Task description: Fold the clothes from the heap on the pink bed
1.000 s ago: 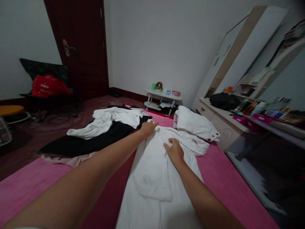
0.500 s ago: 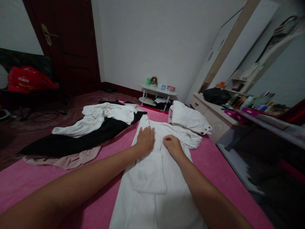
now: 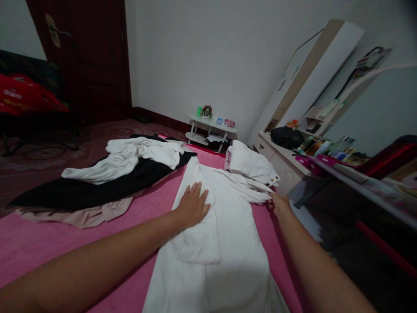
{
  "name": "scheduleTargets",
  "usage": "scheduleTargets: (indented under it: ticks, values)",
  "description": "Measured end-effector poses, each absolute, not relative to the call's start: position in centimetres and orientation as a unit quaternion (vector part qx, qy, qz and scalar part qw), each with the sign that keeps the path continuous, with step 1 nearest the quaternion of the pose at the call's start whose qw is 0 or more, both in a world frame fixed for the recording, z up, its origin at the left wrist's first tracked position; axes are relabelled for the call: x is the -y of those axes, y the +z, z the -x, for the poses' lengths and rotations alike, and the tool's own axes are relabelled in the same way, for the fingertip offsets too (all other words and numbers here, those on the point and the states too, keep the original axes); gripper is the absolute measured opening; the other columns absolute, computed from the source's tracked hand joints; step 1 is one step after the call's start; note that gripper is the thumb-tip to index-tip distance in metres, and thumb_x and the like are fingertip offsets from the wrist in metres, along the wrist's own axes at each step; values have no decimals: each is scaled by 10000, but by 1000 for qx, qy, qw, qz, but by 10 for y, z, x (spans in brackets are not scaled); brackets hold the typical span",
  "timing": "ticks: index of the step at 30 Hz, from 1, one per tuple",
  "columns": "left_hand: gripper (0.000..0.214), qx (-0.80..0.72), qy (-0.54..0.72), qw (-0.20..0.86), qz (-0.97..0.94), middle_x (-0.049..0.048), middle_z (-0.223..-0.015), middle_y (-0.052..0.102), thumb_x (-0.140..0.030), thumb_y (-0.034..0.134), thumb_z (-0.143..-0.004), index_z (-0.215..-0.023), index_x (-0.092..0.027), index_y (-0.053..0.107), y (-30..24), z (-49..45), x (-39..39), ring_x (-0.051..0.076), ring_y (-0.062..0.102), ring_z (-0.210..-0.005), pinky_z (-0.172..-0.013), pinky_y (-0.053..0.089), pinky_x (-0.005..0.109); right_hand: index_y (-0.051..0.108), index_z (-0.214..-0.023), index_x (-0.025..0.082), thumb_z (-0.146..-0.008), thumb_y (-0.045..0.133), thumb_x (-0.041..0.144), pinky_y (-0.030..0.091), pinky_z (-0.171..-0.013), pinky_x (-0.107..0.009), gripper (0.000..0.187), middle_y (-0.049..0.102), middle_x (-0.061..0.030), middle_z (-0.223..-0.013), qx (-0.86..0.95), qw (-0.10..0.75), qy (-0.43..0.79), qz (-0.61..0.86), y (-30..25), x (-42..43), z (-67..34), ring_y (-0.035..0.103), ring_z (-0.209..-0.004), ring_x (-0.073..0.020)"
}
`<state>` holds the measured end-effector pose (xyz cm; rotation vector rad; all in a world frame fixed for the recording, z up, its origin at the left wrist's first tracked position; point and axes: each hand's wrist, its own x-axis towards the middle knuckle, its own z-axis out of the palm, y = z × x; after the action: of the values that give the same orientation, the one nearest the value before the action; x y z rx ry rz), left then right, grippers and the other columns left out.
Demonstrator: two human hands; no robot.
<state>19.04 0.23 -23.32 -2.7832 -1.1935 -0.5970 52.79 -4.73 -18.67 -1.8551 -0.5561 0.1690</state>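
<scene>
Plainly, from the head view, we have a white garment (image 3: 234, 230) spread lengthwise in front of us on a pink cover (image 3: 29, 252), its near end running out of the bottom of the view. Our left hand (image 3: 193, 206) lies palm down on its left part, fingers extended and slightly apart, gripping nothing. Just below that hand, a folded-over panel (image 3: 202, 245) lies flat on the garment. Our right hand (image 3: 278, 205) is out at the right, fingers narrowed around the end of a sleeve (image 3: 259, 196), which stretches sideways from the garment. Just beyond that sleeve we see a folded white bundle (image 3: 250, 163) with round studs at one corner. To our left lies a heap: a crumpled white top (image 3: 143, 152) over black clothing (image 3: 97, 191), with pale pink cloth (image 3: 87, 217) showing beneath. Farther off, a low white table (image 3: 211, 125) stands near the wall.
</scene>
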Motion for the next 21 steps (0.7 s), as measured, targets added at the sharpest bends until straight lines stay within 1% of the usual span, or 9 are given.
scheduleTargets:
  ticks: [2,5,8,10,12,15,17,19,21]
  values:
    - [511,385,-203,23,900,233,-1460,362,-420,419,-926,-1347,-135,478,-234,-189,-2,349,321,-1365,-1098,250,540,479,-710,201,-711,457,190,432,-396,-226,24,428,47,-500,178,630,70,753,-176,52,-521,454,-402,-111]
    - [481,378,-212,13,901,246,-1438,385,-395,442,-918,-1310,-122,506,-229,-187,-1,356,348,-1347,-1086,264,558,464,-785,202,-761,381,146,495,-454,-205,103,464,43,-591,146,698,62,698,-145,48,-499,501,-440,-89]
    - [345,320,-226,3,920,200,-1397,454,-281,421,-929,-1207,-141,569,-220,-184,2,303,411,-1310,-1105,259,527,519,-876,187,-750,511,183,549,-546,-210,126,588,7,-748,180,727,92,656,-107,38,-451,606,-565,-95]
    - [315,243,-251,-7,937,147,-1393,472,-217,394,-938,-1198,-172,567,-214,-182,4,234,424,-1301,-1133,238,473,551,-1043,197,-690,651,224,575,-628,-245,367,647,-19,-938,330,714,176,592,-84,39,-408,672,-713,-130]
    - [334,163,-272,-12,948,115,-1412,456,-208,394,-944,-1250,-196,528,-208,-179,8,192,402,-1314,-1154,204,443,540,-1198,230,-660,723,300,578,-658,-267,573,630,-33,-1107,512,620,230,549,-69,53,-368,688,-824,-160]
    - [363,109,-283,-5,953,103,-1425,436,-224,410,-944,-1299,-223,483,-202,-175,10,189,370,-1332,-1163,161,463,633,-1154,244,-734,682,321,563,-769,-315,429,558,-73,-1303,659,458,190,565,-71,94,-337,662,-971,-197]
    - [392,139,-289,0,947,107,-1438,416,-197,423,-929,-1318,-231,462,-202,-174,7,199,341,-1350,-1160,161,477,663,-1130,257,-794,621,334,510,-908,-384,347,520,-74,-1367,685,360,122,622,-90,126,-343,579,-1146,-235]
    - [457,196,-289,3,937,115,-1457,384,-142,458,-888,-1336,-227,441,-204,-176,-2,217,309,-1368,-1153,171,490,634,-1195,233,-798,598,349,385,-1050,-450,415,517,-96,-1374,658,278,65,697,-119,156,-364,467,-1276,-264]
    - [535,252,-288,3,924,126,-1469,359,-93,496,-834,-1350,-214,425,-207,-180,-16,238,294,-1373,-1144,188,502,581,-1262,182,-790,580,372,345,-1073,-462,509,509,-137,-1372,618,209,64,755,-147,182,-386,450,-1285,-284]
